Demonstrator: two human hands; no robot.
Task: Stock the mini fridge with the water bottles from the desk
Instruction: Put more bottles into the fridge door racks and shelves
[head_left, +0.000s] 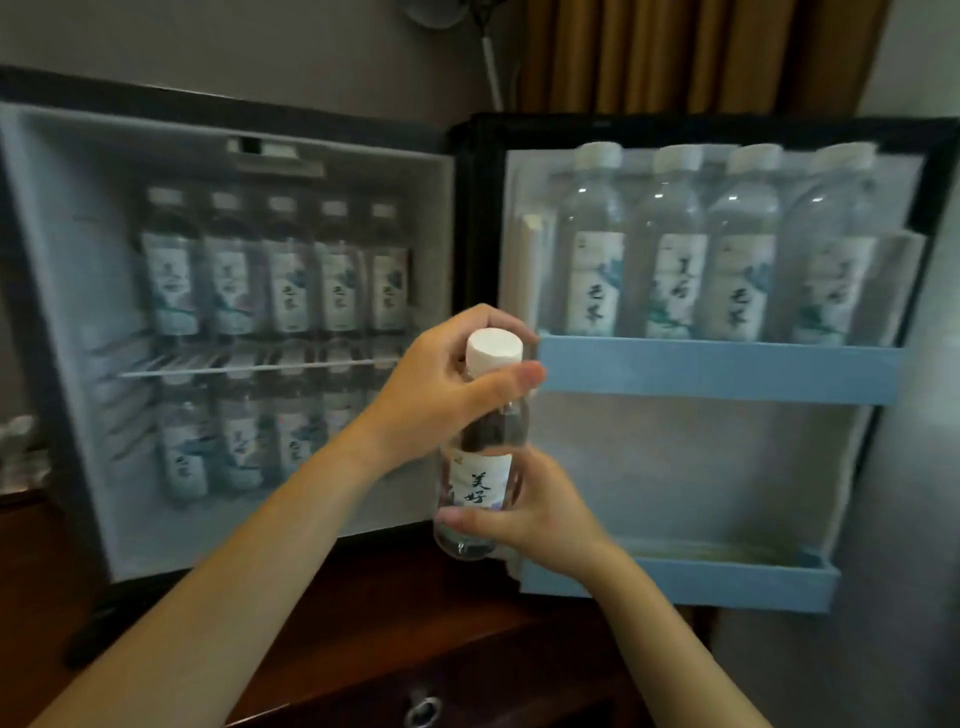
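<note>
- The desk (395, 623) is brown wood, right at the bottom. A round metal ring (423, 709) sits on its front.
- The right hand (540, 514) comes in from the low right. Its fingers and thumb curl round the low part of the bottle (480, 467).
- The left hand (447, 384) comes in from the low left. It grips the neck of the bottle, just under the white cap (493, 348), with the thumb across the front.
- The bottle stands up straight in the air, held by both hands. It is above the desk, in front of the spot where the fridge (78, 312) and its door (675, 467) meet. It is clear and has a white label.
- The fridge stands on the desk. The door is swung wide open to the right.
- The low door shelf (675, 582) is blue and sits just behind the right wrist.
- The top door shelf (717, 369) is blue too. Four bottles (670, 249) stand in it side by side, caps up.
- Inside the fridge, a wire rack (234, 366) runs across the middle. Five bottles (285, 270) stand in a row on it.
- Under the rack stand more bottles (239, 441) in a row. They are blurry, and I cannot tell how many.
- Behind the fridge is a grey wall (260, 41). A brown curtain (675, 52) hangs at the top right.
</note>
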